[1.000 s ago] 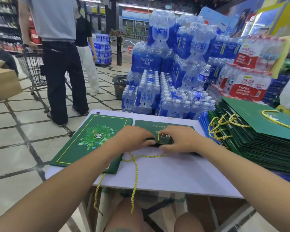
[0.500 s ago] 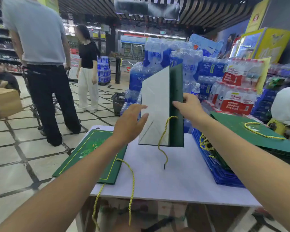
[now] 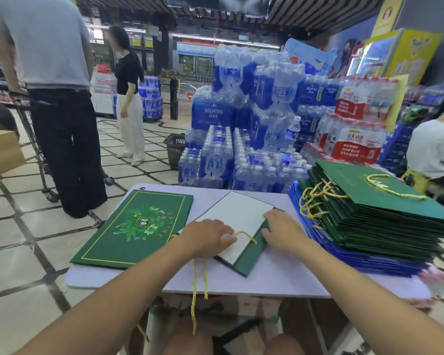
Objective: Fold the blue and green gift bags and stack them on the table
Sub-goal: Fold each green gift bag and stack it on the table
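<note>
Both hands are down on the work: the left hand (image 3: 207, 238) lies palm-down, fingers stretched out and gripping nothing, pressing on the white inner face of the half-flattened green gift bag (image 3: 237, 213), fingertips right at the loop of its yellow cord handle (image 3: 247, 235). The right hand (image 3: 283, 231) lies just as flat, fingers spread, pressing where the white panel meets the bag's green edge. The bag lies slanted in the middle of the pale table (image 3: 267, 280), directly under both palms. Another yellow cord (image 3: 194, 298) dangles over the table's front edge. Just left of the left hand lies a folded green bag (image 3: 139, 224), printed face up with a leafy emblem, flat on the tabletop. Off to the right of the right hand sits a tall stack of green bags (image 3: 385, 211) resting on a layer of blue bags (image 3: 349, 252). Behind the table, shrink-wrapped packs of water bottles (image 3: 241, 149) pile high, a dark shopping basket (image 3: 176, 149) stands on the tiled floor (image 3: 23, 252), and two people (image 3: 62, 111) stand at left beside a cardboard box (image 3: 0, 149).
</note>
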